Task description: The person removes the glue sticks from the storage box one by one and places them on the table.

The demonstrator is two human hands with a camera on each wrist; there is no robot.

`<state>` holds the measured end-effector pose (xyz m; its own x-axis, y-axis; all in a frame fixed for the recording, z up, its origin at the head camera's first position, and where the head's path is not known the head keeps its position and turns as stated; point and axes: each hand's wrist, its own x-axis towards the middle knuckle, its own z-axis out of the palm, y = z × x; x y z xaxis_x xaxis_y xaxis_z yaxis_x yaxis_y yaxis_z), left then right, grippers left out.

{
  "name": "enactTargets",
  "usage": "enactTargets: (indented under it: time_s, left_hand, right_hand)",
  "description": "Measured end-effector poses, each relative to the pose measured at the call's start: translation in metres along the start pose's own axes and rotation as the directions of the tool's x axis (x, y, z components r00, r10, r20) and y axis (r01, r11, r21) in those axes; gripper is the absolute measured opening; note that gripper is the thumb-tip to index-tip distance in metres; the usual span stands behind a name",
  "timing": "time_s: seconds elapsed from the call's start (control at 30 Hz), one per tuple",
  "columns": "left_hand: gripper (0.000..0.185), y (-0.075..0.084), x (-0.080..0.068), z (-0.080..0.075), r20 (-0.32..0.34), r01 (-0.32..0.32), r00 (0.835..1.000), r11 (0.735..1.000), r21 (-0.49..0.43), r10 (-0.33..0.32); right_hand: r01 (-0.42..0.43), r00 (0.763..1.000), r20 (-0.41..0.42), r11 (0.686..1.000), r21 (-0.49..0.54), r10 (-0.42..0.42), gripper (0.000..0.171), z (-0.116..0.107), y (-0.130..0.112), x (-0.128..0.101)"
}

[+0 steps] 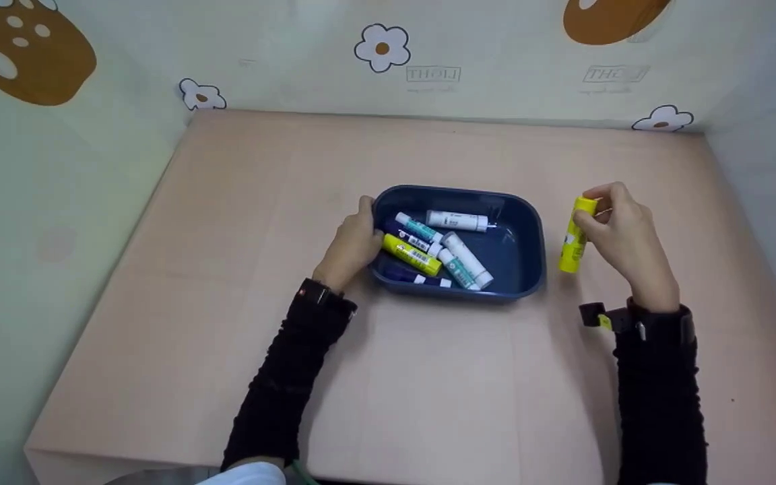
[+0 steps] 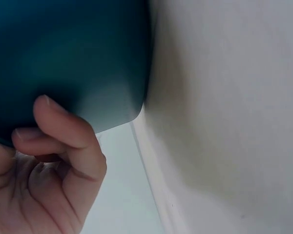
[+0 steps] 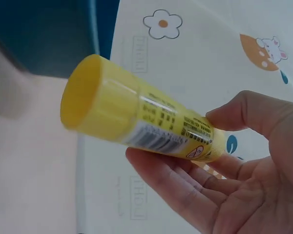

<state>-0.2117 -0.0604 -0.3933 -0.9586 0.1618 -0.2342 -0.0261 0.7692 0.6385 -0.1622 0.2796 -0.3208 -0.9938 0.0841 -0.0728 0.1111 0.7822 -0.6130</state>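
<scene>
A dark blue plastic bin (image 1: pixel 514 263) stands on the table, its left end gripped by my left hand (image 1: pixel 349 248). In the left wrist view, curled fingers (image 2: pixel 63 126) press against the bin's outer wall (image 2: pixel 88 63). To the right of the bin, my right hand (image 1: pixel 627 236) pinches a yellow glue stick (image 1: pixel 570 246) between thumb and fingers near its upper end. Its barcode label faces the right wrist camera. Several glue sticks lie jumbled in the bin, among them a yellow one (image 1: pixel 411 254), a white one (image 1: pixel 457 221) and a dark purple one (image 1: pixel 405 275).
The bin sits mid-table on a pale pinkish tabletop (image 1: pixel 415 377). Behind it rises a light wall (image 1: pixel 294 60) with flower prints, and further walls flank the table left and right. The table's front left corner shows low in the head view.
</scene>
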Motion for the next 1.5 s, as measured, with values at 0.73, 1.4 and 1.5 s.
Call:
enactTargets:
  time_s: [0.73, 1.4, 1.5]
  left_hand:
    - [0.044, 0.000, 0.000, 0.000, -0.003, 0.013, 1.000, 1.000, 0.001, -0.013]
    - [0.043, 0.000, -0.001, 0.000, -0.001, 0.011, 1.000, 1.000, -0.009, -0.011]
    - [0.044, 0.000, -0.001, 0.000, -0.003, 0.004, 1.000, 1.000, -0.006, -0.004]
  right_hand:
    - [-0.173, 0.925, 0.317, 0.975, -0.139, 0.210, 0.050, 0.031, 0.052, 0.031]
    - [-0.215, 0.896, 0.358, 0.962, -0.167, 0.262, 0.052, 0.034, 0.050, 0.032]
    - [-0.205, 0.902, 0.350, 0.964, -0.172, 0.254, 0.056, 0.031, 0.049, 0.032]
